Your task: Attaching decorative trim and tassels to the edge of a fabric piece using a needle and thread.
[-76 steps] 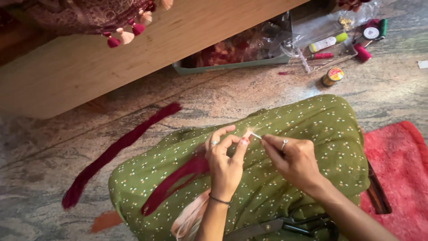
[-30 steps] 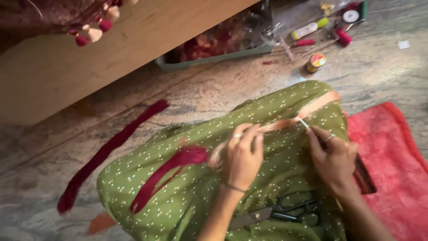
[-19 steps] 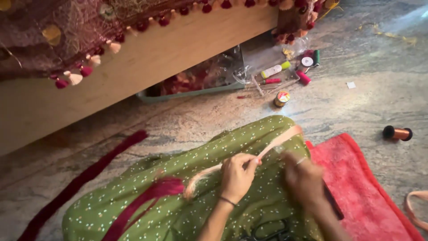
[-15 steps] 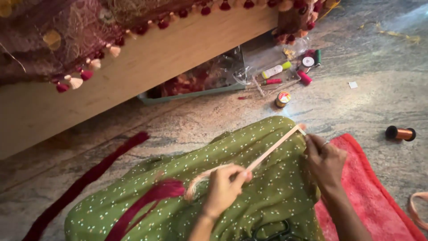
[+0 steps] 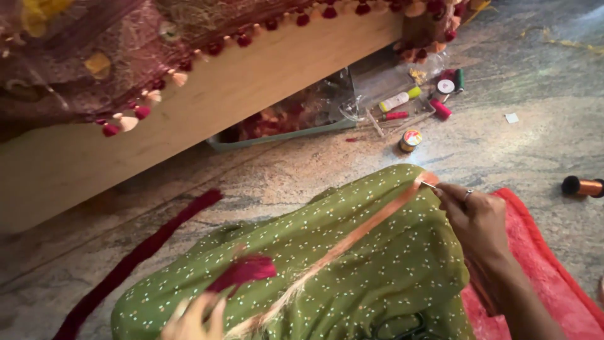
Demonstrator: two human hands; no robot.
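Head view: right hand [image 5: 479, 217], ringed, fingers pinched shut on a thin metal needle [image 5: 430, 184] at the upper end of a narrow peach-orange fabric strip [image 5: 358, 233]. Strip: taut, long axis diagonal, from lower left up to the upper right, frayed at the lower end. Left hand [image 5: 192, 318], at the bottom edge, blurred; grip cannot be told. Strip lies across green white-dotted soft cloth [image 5: 352, 271] over the lap, beside a maroon cloth band [image 5: 245, 272]. Red textured fabric [image 5: 541, 277] to the right. Speckled stone floor [image 5: 302, 170]; copper-coloured thread spool [image 5: 582, 186]; small round multicoloured spool [image 5: 410, 139]; clear plastic tray of sewing notions [image 5: 402, 107]; pale wooden board [image 5: 207, 101].
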